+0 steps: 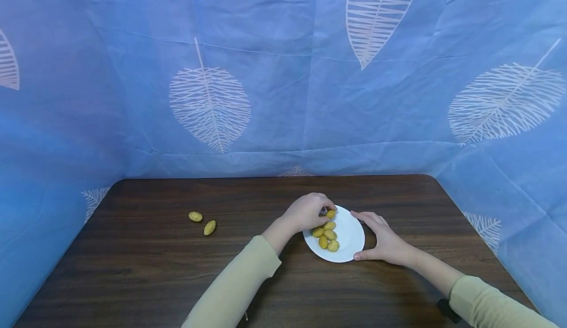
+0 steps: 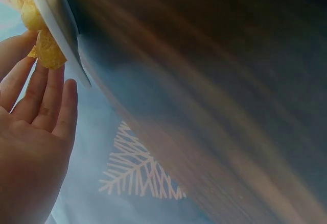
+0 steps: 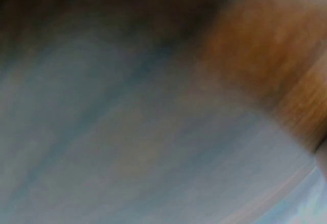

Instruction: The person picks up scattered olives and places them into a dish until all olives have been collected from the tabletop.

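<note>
A round white plate lies on the brown table, with several small yellow oval fruits grouped on its left half. My left hand reaches over the plate's upper left edge and pinches one yellow fruit between thumb and fingers. From the left wrist, that fruit appears against the fingertips, close to the plate's surface. On the right side my right hand holds the plate's rim, thumb at the near edge and fingers at the far edge. Only a sliver of skin shows in the right wrist view.
Two more yellow fruits, one farther back and one nearer, lie on the table left of the plate. Blue cloth with white leaf prints hangs behind and beside the table. A dark object sits by the right sleeve.
</note>
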Demonstrator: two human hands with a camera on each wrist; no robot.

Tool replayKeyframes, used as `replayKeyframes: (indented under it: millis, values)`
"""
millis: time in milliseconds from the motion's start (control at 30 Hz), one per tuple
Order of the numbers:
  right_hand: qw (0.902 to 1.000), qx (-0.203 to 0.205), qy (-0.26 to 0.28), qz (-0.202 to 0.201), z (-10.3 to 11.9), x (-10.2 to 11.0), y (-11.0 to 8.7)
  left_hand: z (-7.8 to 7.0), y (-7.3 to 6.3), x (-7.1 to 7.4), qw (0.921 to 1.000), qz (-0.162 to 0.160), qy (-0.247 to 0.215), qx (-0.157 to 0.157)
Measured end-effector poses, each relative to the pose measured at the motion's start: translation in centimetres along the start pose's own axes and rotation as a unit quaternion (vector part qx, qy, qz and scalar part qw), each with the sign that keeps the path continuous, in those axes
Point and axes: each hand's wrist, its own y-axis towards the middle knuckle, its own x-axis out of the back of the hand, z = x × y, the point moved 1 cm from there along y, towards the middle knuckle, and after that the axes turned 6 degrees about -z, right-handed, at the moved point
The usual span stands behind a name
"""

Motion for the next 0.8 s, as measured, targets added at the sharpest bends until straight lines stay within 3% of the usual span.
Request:
replayKeyframes:
  millis: [467, 800]
  values:
    - [0.9999, 0.006, 0.012, 0.000, 0.01, 0.07, 0.01, -0.07, 0.35, -0.17, 0.9996, 0.021, 0.005, 0.016]
    - [0.9999, -0.003, 0.009, 0.004, -0.32, -0.10, -0.05, -0.25, 0.52, -0.47, 0.9989, 0.046, 0.012, 0.006]
